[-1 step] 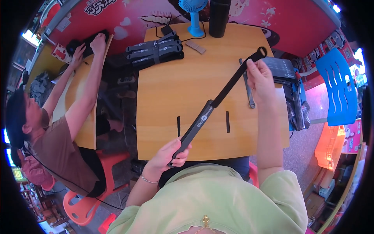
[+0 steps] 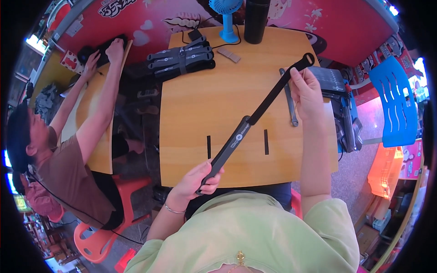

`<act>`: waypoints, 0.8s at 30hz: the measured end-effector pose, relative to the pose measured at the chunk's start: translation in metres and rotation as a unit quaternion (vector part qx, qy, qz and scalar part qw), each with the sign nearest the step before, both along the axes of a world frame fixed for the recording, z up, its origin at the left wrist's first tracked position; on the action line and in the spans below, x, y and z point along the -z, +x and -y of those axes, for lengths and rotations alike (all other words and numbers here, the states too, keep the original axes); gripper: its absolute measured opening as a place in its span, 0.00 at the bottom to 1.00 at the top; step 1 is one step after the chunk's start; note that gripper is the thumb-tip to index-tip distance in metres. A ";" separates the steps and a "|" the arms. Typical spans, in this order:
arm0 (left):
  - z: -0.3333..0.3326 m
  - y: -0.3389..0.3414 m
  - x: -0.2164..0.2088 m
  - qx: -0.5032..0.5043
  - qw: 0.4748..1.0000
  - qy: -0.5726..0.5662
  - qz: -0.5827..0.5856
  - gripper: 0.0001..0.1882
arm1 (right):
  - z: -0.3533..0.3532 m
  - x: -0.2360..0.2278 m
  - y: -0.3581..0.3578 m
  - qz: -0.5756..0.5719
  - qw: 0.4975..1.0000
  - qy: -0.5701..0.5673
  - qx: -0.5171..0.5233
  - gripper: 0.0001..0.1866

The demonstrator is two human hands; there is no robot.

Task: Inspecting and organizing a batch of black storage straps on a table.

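Observation:
A long black strap (image 2: 236,138) runs diagonally above the wooden table, thicker and printed in its lower part, with an oval ring at its far end. My left hand (image 2: 195,182) is closed around the near end, close to the table's front edge. Just below the ring, my right hand (image 2: 309,93) pinches the strap between thumb and fingers. Another dark strap (image 2: 290,104) lies on the table beside my right hand. Two short black strips (image 2: 209,147) mark the tabletop on either side of the held strap.
A bound bundle of straps (image 2: 182,59) sits at the far left table edge. Toward the back stand a blue fan (image 2: 226,20), a black bottle (image 2: 256,22) and a brown piece (image 2: 228,55). Dark packages (image 2: 327,79) lie right. A co-worker (image 2: 68,177) works left.
My right hand and the ring end of the strap have shifted very slightly to the right. My left hand stays in place.

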State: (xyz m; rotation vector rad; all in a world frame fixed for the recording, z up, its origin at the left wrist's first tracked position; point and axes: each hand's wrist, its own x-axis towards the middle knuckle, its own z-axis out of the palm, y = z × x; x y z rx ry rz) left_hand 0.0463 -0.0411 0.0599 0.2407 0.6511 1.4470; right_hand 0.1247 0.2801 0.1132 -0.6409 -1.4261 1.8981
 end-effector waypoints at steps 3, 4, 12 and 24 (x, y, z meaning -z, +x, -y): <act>-0.003 -0.003 -0.010 0.004 1.000 -0.003 -0.015 0.20 | 0.004 -0.017 -0.004 -0.018 0.999 0.026 0.034 0.10; -0.004 -0.005 -0.012 0.004 1.000 -0.004 -0.016 0.20 | 0.003 -0.019 -0.005 -0.018 0.999 0.026 0.034 0.10; 0.028 -0.033 0.000 -0.117 0.989 -0.086 -0.029 0.19 | -0.050 -0.015 0.009 -0.113 0.980 0.092 0.136 0.05; -0.002 -0.019 -0.002 -0.120 0.992 -0.034 -0.018 0.19 | 0.001 0.089 0.009 0.226 0.783 0.577 -0.050 0.10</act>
